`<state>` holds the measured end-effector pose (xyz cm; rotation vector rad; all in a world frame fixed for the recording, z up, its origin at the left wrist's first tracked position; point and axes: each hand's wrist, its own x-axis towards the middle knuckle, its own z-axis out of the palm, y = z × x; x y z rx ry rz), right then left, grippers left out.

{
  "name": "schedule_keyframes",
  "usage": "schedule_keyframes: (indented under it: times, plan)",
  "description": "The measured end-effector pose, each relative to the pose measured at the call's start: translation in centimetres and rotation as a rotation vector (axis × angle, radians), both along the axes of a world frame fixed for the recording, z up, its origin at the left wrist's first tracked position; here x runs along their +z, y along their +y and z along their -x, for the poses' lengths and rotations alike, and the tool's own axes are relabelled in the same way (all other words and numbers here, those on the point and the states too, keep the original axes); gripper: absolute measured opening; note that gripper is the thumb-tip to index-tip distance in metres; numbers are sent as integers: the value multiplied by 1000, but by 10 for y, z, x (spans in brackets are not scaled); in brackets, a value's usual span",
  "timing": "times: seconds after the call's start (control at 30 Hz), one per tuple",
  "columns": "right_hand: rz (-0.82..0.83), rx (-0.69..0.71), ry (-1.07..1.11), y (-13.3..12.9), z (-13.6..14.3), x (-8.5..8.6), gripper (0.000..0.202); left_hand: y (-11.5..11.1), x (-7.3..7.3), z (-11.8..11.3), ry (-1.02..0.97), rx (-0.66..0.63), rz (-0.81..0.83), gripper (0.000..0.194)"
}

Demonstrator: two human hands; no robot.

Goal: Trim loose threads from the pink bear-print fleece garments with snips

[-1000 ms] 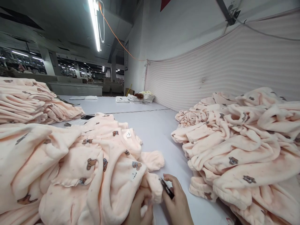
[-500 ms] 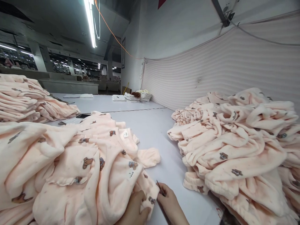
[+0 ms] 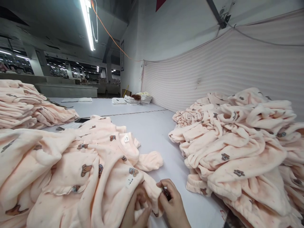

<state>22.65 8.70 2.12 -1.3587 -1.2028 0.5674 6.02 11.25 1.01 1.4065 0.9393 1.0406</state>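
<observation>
A pale pink fleece garment [image 3: 111, 177] printed with brown bears lies spread before me, with a white label [image 3: 126, 138] at its neckline. Low in the view, my left hand [image 3: 136, 207] grips the edge of this fleece, its fingers curled into the cloth. Just to the right, my right hand [image 3: 173, 201] is closed around small dark thread snips [image 3: 165, 191], whose body is mostly hidden by the fingers. Its thumb and fingertips touch the garment's edge beside the left hand.
A large loose heap of similar garments [image 3: 237, 152] fills the right side. Folded garments [image 3: 16, 104] are stacked at the far left, near a dark phone [image 3: 82, 120]. White stacks [image 3: 131, 99] stand at the back of the pale table [image 3: 152, 123], by a fabric-covered wall.
My right hand has closed in on the garment's edge, and the snips' tip has turned. The left hand has drawn the cloth up between its fingers. The view has shifted slightly.
</observation>
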Motion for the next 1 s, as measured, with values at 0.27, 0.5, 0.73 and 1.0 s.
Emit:
schedule_keyframes:
  times: [0.27,0.5,0.73,1.0]
  plan:
    - [35,45,-16,-8,29,-18,11,-1,-2,-25,69,177,-123,30]
    - [215,198,-304,-22,-2,24,17,-2,-9,-16,86,170,-99,29]
    - [237,210,-398,-16,0,36,27,-4,-1,-11,66,144,-43,27]
    - [259,-17,-384,-22,9,-6,20,1,-2,-8,59,74,-138,22]
